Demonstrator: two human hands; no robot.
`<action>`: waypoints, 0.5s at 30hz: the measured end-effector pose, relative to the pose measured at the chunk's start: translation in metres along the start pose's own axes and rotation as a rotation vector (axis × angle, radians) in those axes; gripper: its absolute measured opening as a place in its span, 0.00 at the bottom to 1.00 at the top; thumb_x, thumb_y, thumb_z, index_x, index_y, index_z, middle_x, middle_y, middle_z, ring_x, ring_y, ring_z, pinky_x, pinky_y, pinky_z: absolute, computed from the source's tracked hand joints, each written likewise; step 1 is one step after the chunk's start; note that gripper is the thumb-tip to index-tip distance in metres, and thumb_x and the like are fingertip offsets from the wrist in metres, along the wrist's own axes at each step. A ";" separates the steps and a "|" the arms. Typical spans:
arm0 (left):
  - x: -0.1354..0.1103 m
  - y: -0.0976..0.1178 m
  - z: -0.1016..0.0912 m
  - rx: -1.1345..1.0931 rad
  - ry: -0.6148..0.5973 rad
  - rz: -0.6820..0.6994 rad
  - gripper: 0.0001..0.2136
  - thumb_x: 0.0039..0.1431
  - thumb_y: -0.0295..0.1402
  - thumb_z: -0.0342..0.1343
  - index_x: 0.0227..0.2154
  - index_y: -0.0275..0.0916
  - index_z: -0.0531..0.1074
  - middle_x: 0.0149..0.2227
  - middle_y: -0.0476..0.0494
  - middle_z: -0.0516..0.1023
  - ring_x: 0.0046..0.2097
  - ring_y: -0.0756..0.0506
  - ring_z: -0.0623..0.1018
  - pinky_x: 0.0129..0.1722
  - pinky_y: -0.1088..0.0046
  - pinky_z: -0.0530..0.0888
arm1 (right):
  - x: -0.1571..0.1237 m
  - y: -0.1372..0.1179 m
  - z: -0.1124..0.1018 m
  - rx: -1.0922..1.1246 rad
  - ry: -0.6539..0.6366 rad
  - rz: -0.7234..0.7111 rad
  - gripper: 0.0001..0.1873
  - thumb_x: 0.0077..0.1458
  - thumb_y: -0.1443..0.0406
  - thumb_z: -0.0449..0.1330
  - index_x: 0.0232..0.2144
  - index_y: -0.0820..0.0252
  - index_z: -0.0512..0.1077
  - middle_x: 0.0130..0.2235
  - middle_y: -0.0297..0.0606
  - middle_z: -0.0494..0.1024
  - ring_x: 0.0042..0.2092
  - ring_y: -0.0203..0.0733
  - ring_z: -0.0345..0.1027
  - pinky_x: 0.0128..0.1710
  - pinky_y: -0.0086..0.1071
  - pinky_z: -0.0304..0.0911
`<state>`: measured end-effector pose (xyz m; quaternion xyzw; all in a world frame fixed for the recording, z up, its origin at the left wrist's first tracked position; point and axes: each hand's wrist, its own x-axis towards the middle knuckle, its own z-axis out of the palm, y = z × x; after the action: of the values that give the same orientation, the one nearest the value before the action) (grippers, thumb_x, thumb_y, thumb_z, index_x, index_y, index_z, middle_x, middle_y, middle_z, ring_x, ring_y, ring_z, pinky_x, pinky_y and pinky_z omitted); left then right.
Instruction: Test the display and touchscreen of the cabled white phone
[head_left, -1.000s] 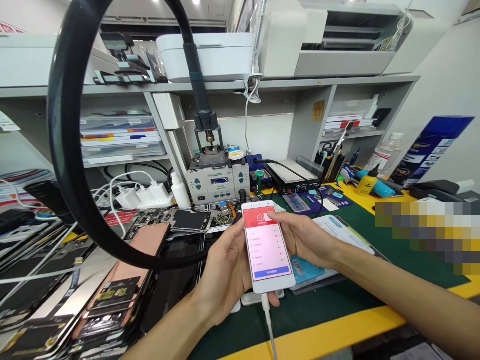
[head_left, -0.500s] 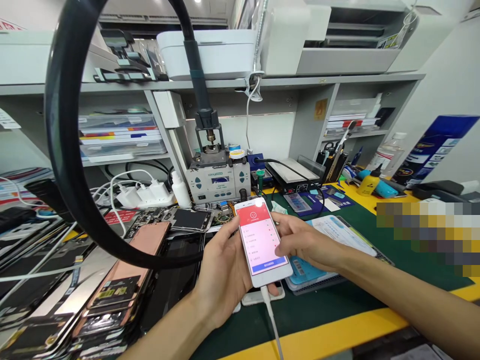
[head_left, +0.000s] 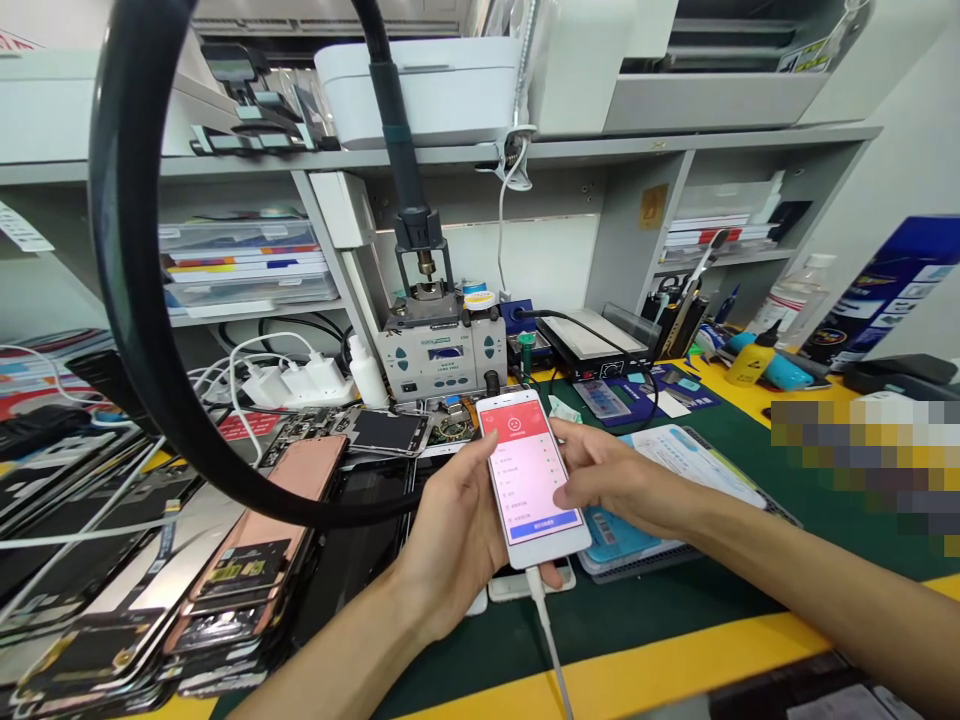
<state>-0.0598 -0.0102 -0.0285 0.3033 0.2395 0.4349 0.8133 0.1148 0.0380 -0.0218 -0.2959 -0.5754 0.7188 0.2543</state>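
White phone (head_left: 535, 478), pink screen (head_left: 525, 468) banded red and blue, white cable (head_left: 546, 626), green mat (head_left: 637, 615)

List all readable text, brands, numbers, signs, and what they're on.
"LEAD FREE": grey machine front, small; its other lettering isn't readable.
Sad-face sign: phone screen, red banner; remaining screen text too small.
Unreadable, too small or blurred: labels on blue container, clear bottle, orange sticker.

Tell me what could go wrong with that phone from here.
The white cable plugged into the phone might snag and tug it from the left hand's grip.
The right hand's thumb, on or just over the screen, could tap something unintentionally.
If it slips, the phone could drop onto the green mat.
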 end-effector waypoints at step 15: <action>0.000 -0.001 -0.002 0.030 0.032 -0.009 0.24 0.65 0.47 0.40 0.58 0.42 0.64 0.49 0.33 0.73 0.42 0.34 0.77 0.25 0.59 0.77 | 0.002 0.000 0.003 0.108 0.111 0.052 0.27 0.49 0.69 0.57 0.54 0.59 0.66 0.38 0.42 0.80 0.34 0.43 0.74 0.28 0.31 0.65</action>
<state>-0.0605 -0.0100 -0.0304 0.3073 0.2605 0.4325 0.8066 0.1113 0.0376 -0.0217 -0.3361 -0.5130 0.7376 0.2825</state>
